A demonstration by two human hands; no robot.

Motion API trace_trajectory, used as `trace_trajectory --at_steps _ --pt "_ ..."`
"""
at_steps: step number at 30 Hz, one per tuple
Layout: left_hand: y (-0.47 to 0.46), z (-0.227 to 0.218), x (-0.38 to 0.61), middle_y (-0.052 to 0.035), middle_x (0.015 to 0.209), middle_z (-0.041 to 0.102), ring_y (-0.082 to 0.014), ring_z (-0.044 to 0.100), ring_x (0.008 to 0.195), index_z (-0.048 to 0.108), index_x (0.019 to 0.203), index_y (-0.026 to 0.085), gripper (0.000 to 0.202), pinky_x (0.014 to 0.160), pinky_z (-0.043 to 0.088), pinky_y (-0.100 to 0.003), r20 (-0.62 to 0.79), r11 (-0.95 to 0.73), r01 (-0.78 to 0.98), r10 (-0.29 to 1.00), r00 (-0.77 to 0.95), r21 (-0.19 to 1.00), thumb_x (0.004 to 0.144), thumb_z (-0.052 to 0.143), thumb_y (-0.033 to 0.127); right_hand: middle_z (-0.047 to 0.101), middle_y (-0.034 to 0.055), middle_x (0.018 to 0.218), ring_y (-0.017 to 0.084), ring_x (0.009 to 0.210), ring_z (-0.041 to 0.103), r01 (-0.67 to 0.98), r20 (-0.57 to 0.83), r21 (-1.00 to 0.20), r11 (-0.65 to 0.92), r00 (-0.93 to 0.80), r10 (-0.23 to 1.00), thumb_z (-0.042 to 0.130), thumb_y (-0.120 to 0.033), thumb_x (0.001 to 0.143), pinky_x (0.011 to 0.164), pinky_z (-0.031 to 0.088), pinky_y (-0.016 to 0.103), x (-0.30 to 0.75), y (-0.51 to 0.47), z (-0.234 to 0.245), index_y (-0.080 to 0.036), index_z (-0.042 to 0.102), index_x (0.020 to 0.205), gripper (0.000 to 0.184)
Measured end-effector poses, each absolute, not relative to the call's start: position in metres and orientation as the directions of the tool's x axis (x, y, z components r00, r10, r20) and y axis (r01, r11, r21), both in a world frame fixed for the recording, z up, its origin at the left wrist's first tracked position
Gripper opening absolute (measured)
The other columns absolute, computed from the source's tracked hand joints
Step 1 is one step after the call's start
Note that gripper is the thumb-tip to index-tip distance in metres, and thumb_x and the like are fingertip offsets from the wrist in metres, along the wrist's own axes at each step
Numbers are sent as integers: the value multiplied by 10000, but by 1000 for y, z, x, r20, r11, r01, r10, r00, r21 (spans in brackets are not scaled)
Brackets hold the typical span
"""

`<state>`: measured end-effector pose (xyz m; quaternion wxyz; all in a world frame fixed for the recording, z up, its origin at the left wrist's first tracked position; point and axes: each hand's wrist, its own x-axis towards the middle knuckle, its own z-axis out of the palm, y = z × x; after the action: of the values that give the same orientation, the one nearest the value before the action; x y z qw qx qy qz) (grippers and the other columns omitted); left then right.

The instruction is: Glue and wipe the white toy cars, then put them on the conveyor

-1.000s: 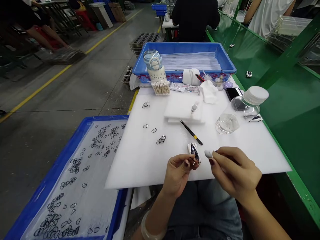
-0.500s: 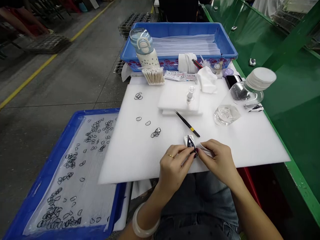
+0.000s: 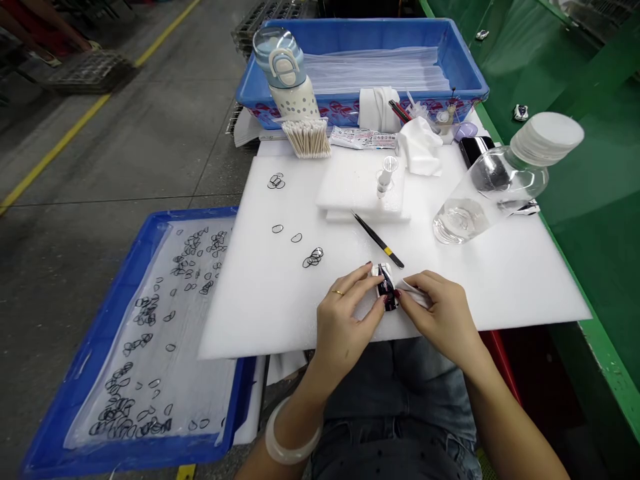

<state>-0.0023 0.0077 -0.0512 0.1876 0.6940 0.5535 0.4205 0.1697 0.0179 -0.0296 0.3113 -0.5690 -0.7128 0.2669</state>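
A small black and white toy car [image 3: 386, 288] rests on the white foam board [image 3: 260, 300] near its front edge. My left hand [image 3: 345, 317] grips it from the left, thumb at the near end and fingertips over its side and top. Between the thumb and fingers of my right hand [image 3: 443, 310] is a folded white cloth [image 3: 415, 293], and the thumb tip touches the car's right side. Black tweezers [image 3: 377, 240] with a yellow band lie just beyond the car. Thin black rings [image 3: 313, 257] lie in a cluster to the left.
At left, a blue tray [image 3: 105, 333] holds many black rings. Behind stand a blue bin [image 3: 350, 33], a drinking bottle [image 3: 287, 73] and cotton swabs [image 3: 307, 139]. A clear bottle [image 3: 465, 207] leans at right, beside a green bench [image 3: 590, 200]. A small vial [image 3: 386, 177] stands on foam blocks.
My left fingers have spread and shifted on the toy car, so more of its black top shows. The right hand keeps the cloth at its side. The camera view has shifted slightly.
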Motion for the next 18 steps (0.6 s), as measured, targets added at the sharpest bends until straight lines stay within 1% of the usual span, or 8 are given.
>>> trace_trajectory --at_steps 3,8,10,12,13,16,17,18 --pt "8 -50 -3 -87 1211 720 -246 683 1112 731 1083 185 243 977 579 -437 370 -318 607 928 43 728 846 693 144 633 2 733 124 632 564 642 114 -742 190 -159 981 609 -184 883 549 377 238 169 19 -28 -187 655 813 84" --pt "8 -48 -1 -69 1208 718 -241 679 1114 732 1064 206 236 985 575 -433 318 -278 585 947 37 762 843 688 137 598 -15 702 116 631 540 638 33 -757 143 -181 983 612 -186 873 563 371 230 168 22 -25 -190 597 740 134" --pt "8 -47 -2 -67 1202 715 -242 679 1108 728 1056 212 227 992 569 -439 307 -267 583 951 31 768 847 679 137 590 -17 687 114 619 535 638 34 -757 142 -177 984 618 -185 869 554 368 229 168 22 -24 -189 591 728 143" --pt "10 -44 -7 -68 1207 704 -248 671 1116 717 1066 222 229 993 565 -451 286 -262 578 957 51 773 852 678 152 596 -15 685 113 615 543 626 85 -761 170 -164 983 627 -183 870 552 379 230 170 21 -25 -187 607 737 134" --pt "12 -43 -11 -71 1249 683 -258 655 1148 703 1109 232 272 1000 560 -461 261 -267 573 961 95 775 846 690 164 607 -12 694 114 622 557 613 125 -766 194 -153 980 628 -181 875 560 395 230 172 19 -26 -186 623 755 121" --pt "21 -39 -23 -77 1482 518 -297 513 1341 572 1351 280 564 1078 495 -505 182 -353 549 922 342 758 822 731 165 653 10 764 117 651 599 581 282 -761 287 -102 954 606 -163 910 572 443 230 177 10 -31 -184 677 863 88" --pt "25 -39 -26 -76 1519 477 -299 473 1376 524 1401 289 630 1101 470 -513 182 -400 534 892 414 745 822 736 159 663 18 790 114 640 598 589 338 -742 321 -85 937 597 -149 919 551 445 229 179 6 -34 -184 687 909 97" --pt "27 -40 -27 -80 1512 484 -295 470 1375 511 1412 284 643 1108 460 -512 200 -440 522 869 452 731 825 741 160 670 27 817 113 632 598 609 396 -707 359 -80 915 593 -133 922 529 444 228 181 1 -37 -184 691 956 116"
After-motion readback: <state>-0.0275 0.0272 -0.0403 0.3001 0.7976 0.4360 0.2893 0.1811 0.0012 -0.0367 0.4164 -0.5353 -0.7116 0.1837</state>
